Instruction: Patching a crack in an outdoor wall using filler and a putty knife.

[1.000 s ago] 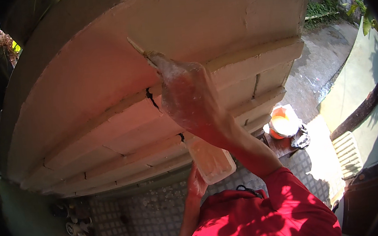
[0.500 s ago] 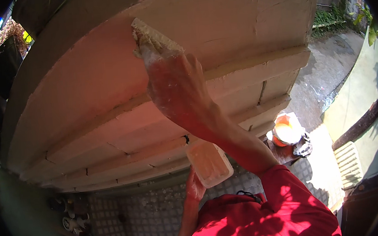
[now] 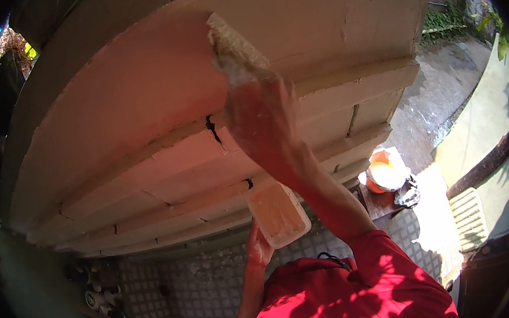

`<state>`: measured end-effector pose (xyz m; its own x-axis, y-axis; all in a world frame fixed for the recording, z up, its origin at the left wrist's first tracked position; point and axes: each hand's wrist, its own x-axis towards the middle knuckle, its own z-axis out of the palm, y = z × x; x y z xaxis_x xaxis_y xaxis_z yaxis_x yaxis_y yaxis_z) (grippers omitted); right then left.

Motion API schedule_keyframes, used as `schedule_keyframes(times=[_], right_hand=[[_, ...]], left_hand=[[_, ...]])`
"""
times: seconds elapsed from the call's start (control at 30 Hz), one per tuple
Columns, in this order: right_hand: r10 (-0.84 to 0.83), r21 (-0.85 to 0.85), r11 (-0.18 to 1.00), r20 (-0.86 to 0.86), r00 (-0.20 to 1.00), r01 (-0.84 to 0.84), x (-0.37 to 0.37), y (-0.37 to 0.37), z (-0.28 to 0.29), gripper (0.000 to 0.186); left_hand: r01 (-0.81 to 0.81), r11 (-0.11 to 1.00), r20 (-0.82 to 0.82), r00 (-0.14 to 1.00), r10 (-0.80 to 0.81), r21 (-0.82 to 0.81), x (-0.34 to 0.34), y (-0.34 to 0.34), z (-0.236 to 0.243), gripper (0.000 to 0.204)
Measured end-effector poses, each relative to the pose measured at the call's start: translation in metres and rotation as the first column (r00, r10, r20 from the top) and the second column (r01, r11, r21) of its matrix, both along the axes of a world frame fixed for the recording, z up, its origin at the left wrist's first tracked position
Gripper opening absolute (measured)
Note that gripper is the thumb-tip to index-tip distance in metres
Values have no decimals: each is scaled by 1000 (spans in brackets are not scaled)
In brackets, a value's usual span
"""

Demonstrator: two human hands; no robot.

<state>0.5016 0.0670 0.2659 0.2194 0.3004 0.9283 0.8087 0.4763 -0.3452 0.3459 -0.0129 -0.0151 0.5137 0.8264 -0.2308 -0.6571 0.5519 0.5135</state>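
My right hand point(image 3: 259, 110), dusted white and slightly blurred, grips a flat tool point(image 3: 232, 40) coated in pale filler, held up at the broad curved surface point(image 3: 315, 26) of a plastered structure; whether it touches cannot be told. Below that surface run stepped ledges point(image 3: 351, 87) with narrow joints and a dark, jagged crack point(image 3: 212, 129) left of my wrist. Lower down, my left hand point(image 3: 259, 243) holds a translucent rectangular tub point(image 3: 279, 214) with pale material inside, beneath the lowest ledges. Its fingers are partly hidden behind the tub.
An orange bucket point(image 3: 378, 184) and a crumpled bag point(image 3: 409, 194) sit on a low wooden stand at right, near a slatted panel point(image 3: 467, 219) and pale wall point(image 3: 481, 121). Assorted objects point(image 3: 100, 299) crowd the lower left of the tiled floor point(image 3: 199, 285). Plants hang at the upper right.
My right hand and tool swung up and left, then shifted right, with the blade turning to show its coated face. My left hand and tub moved slightly left.
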Motion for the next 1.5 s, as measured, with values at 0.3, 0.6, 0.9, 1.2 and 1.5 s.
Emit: schedule_keyframes(times=[0.3, 0.6, 0.9, 1.2, 1.5], right_hand=[[-126, -151, 983, -161, 979, 101, 43, -43, 11, 30], [-111, -41, 993, 3, 994, 111, -5, 0, -22, 38], [35, -24, 999, -107, 994, -37, 4, -28, 15, 30], [-218, -136, 967, -6, 976, 215, 2, -5, 35, 32], [351, -184, 925, 83, 933, -332, -86, -9, 12, 23]], left_hand=[[-22, 1000, 14, 1000, 22, -1, -8, -3, -3, 54], [6, 999, 5, 1000, -6, -33, -12, -3, -11, 53], [-13, 999, 12, 1000, 13, -39, -18, -4, -10, 52], [-10, 999, 11, 1000, 11, -46, -35, -8, -12, 54], [-13, 1000, -24, 1000, 13, -13, -37, -8, 0, 55]])
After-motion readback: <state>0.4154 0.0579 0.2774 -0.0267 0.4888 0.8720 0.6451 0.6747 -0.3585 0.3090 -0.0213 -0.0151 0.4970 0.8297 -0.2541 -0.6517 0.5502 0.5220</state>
